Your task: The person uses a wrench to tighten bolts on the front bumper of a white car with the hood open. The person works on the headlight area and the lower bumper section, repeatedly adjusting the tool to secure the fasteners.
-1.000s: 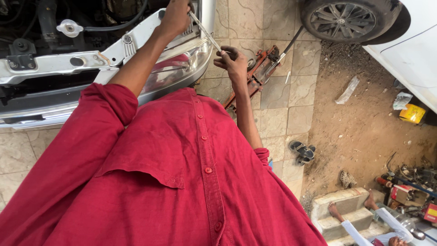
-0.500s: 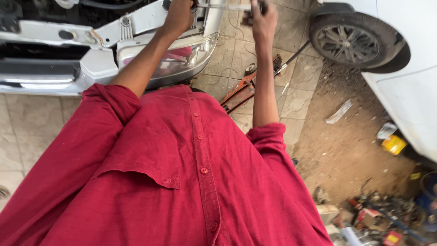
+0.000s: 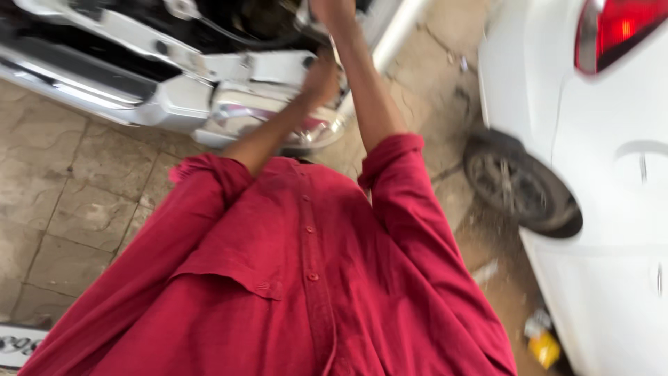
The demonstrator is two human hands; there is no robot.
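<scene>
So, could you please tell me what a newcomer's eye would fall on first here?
The wide crimson button-up shirt fills the lower middle. Above it, the left hand and right hand reach to the silver car front with its chrome headlight at upper left. A white car with a red tail lamp stands at right.

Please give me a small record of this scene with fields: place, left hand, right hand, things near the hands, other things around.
place: paved outdoor yard with tiled ground
left hand: left hand at the silver car front, near the headlight; blurred, grip unclear
right hand: right hand raised at the open engine bay, mostly cut off by the frame edge
clothing: red shirt, sleeves rolled
other things: white car at right, its wheel, yellow container on the ground
</scene>
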